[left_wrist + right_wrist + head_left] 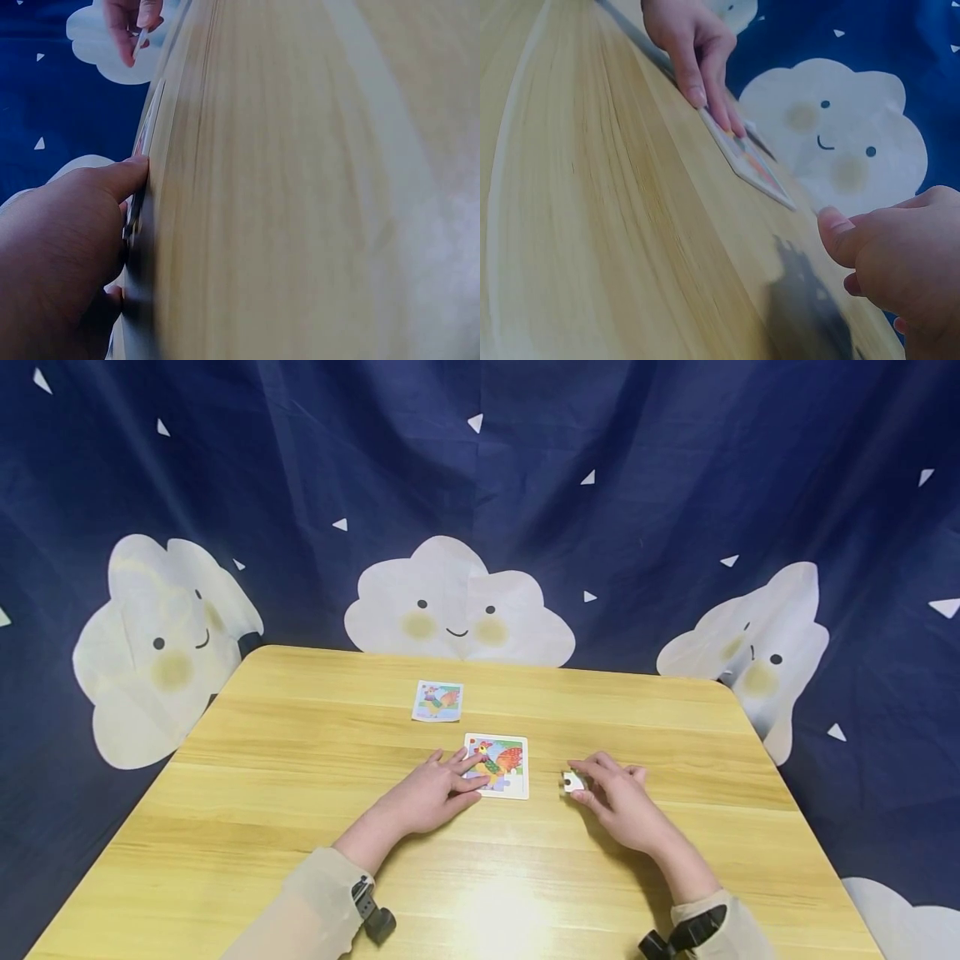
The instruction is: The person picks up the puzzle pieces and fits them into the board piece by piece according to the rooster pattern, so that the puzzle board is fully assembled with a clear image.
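Left hand (433, 793): fingers spread flat, pinning the puzzle board (501, 766). Right hand (617, 795) pinches a loose piece (573, 782). Keep the board pinned; turn the piece picture-up before fitting.

One puzzle board (497, 766), one loose puzzle piece (573, 782), one picture card (437, 701), one table (300, 793)

I see a small picture card (437, 701) lying flat on the wooden table (262, 793), toward its far edge. Behind the table hangs a dark blue backdrop (600, 460) printed with smiling white clouds.
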Available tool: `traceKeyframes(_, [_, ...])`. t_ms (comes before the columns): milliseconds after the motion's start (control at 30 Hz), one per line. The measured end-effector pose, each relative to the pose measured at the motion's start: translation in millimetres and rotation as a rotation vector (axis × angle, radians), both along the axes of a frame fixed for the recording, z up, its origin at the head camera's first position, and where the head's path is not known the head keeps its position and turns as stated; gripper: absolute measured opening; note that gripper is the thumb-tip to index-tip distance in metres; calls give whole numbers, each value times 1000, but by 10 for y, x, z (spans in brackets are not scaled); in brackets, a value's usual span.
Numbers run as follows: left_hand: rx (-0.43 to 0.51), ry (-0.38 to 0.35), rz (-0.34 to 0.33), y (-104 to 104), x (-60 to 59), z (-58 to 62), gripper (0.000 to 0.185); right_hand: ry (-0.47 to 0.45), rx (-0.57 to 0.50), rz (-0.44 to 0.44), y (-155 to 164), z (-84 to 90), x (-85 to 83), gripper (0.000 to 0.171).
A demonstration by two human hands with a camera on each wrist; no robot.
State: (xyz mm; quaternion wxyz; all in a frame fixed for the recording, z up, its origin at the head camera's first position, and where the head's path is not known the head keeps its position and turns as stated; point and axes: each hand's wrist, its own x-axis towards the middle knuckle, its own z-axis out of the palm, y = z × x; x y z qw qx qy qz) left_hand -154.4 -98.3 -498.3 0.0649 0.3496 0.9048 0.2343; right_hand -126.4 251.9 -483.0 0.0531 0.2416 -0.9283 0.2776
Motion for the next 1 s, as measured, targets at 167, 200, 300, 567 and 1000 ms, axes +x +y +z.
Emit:
traceKeyframes(167, [2,-2,-1,-5,-5,-4,40,-7,-7,12,-109,2,-32,47])
traceKeyframes(200, [3,-2,-2,-6,-5,-4,40,-9,-10,15,-132,4,-39,47])
traceKeyframes(300, [1,-2,-6,-8,-6,-2,40,-13,-16,25,-195,9,-53,46])
traceKeyframes(567, [-2,-14,-7,-7,0,9,41,-20,-24,56,-346,2,-92,45])
traceKeyframes(1000, [-9,-14,10,1,-8,-7,41,-48,-6,104,-554,-40,-131,43])
